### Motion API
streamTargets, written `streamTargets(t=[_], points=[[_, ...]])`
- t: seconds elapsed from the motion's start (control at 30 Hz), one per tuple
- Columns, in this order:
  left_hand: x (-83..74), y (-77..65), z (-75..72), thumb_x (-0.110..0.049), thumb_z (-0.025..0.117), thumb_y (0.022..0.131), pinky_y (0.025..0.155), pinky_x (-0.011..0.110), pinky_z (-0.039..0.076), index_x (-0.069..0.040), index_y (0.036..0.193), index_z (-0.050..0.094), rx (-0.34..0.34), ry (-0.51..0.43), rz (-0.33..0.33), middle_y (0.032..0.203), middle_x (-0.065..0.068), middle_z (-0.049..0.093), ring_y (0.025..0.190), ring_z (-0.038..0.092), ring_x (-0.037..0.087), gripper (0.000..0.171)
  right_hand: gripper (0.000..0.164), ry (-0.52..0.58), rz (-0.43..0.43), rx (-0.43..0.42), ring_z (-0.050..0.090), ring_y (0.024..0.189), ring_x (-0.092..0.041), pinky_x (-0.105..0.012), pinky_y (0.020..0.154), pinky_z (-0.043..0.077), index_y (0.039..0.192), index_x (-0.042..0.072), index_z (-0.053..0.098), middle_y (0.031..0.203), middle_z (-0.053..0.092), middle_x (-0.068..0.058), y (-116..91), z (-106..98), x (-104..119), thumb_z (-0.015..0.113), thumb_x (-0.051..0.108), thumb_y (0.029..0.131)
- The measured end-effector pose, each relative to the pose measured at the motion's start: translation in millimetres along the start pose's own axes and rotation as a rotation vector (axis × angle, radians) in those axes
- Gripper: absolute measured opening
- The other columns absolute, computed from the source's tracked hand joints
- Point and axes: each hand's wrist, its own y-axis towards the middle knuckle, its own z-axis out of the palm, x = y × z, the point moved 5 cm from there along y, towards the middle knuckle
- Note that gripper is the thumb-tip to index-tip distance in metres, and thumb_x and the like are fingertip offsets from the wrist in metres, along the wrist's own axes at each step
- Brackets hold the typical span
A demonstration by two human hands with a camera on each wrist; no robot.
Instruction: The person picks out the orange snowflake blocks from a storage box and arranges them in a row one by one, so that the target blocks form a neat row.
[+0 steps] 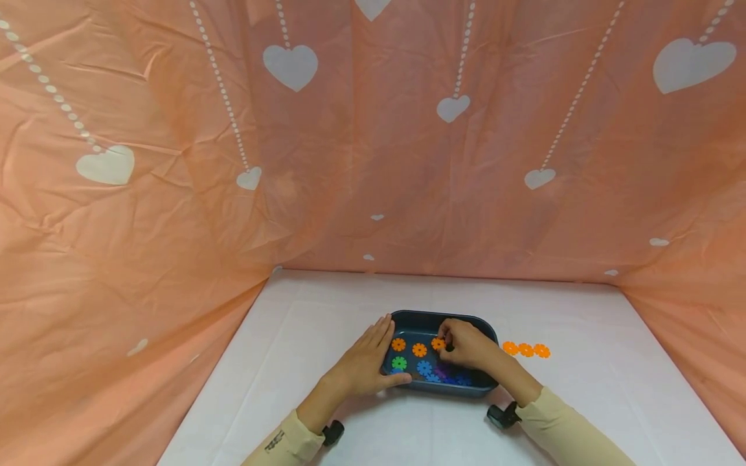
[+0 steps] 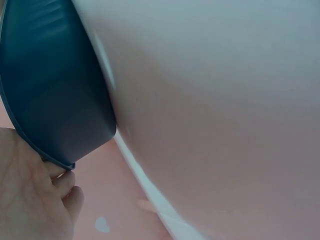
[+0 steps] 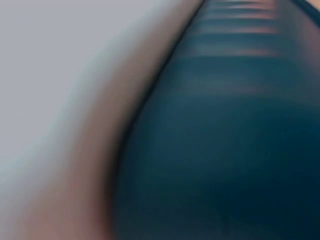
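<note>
A dark blue tray holds several flower-shaped plastic discs. My left hand lies along the tray's left end, fingers straight at the side and thumb across the near rim. The left wrist view shows this hand against the tray's rim. Inside the tray, the curled fingers of my right hand pinch an orange disc. To its left lie two more orange discs, one in the middle and another near my left fingers. The tray's wall fills much of the right wrist view, blurred.
A green disc, blue discs and a purple disc lie toward the tray's near side. Three orange discs form a row on the white table, right of the tray. Peach cloth with hearts hangs behind.
</note>
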Motion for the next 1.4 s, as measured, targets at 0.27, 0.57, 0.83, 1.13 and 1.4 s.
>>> streamTargets(t=[0.27, 0.57, 0.83, 1.13, 1.4], points=[[0.7, -0.5, -0.5, -0.079, 0.057, 0.096, 0.135, 0.044, 0.014, -0.005, 0.173, 0.008, -0.003, -0.007, -0.004, 0.182, 0.010, 0.000, 0.167, 0.006, 0.026, 0.117, 0.027, -0.006, -0.039, -0.048, 0.057, 0.077, -0.009, -0.026, 0.068, 0.055, 0.103, 0.006, 0.068, 0.089, 0.065, 0.001, -7, -11, -1, 0.086, 0.011, 0.082], [1.1, 0.2, 0.0, -0.078, 0.058, 0.096, 0.135, 0.044, 0.014, -0.005, 0.173, 0.008, -0.007, -0.010, 0.002, 0.182, 0.010, 0.000, 0.167, 0.005, 0.026, 0.117, 0.027, 0.035, -0.056, -0.108, 0.052, 0.075, -0.010, -0.025, 0.065, 0.052, 0.103, 0.006, 0.068, 0.090, 0.065, 0.003, -17, -28, 0, 0.087, 0.008, 0.084], [-0.1, -0.2, -0.1, -0.078, 0.058, 0.096, 0.135, 0.044, 0.013, -0.005, 0.173, 0.008, -0.007, -0.006, 0.011, 0.181, 0.010, -0.001, 0.167, 0.004, 0.026, 0.117, 0.030, 0.045, -0.054, -0.191, 0.050, 0.075, -0.010, -0.024, 0.063, 0.047, 0.106, 0.004, 0.069, 0.089, 0.064, 0.002, -33, -51, -5, 0.086, 0.004, 0.081], [-1.1, -0.3, 0.1, -0.080, 0.057, 0.096, 0.135, 0.044, 0.013, -0.004, 0.173, 0.009, -0.014, 0.004, 0.013, 0.181, 0.013, 0.002, 0.167, 0.005, 0.026, 0.118, 0.029, 0.033, -0.011, -0.275, 0.052, 0.075, -0.018, -0.025, 0.060, 0.041, 0.104, 0.005, 0.067, 0.088, 0.063, 0.003, -56, -77, -22, 0.084, 0.000, 0.081], [-1.5, -1.0, -0.2, -0.079, 0.058, 0.096, 0.135, 0.044, 0.013, -0.005, 0.173, 0.009, -0.007, -0.002, 0.001, 0.181, 0.011, 0.001, 0.167, 0.005, 0.026, 0.117, 0.028, 0.026, 0.080, -0.336, 0.052, 0.076, -0.021, -0.025, 0.060, 0.041, 0.104, 0.003, 0.068, 0.089, 0.063, -0.002, -75, -96, -45, 0.083, 0.001, 0.081]])
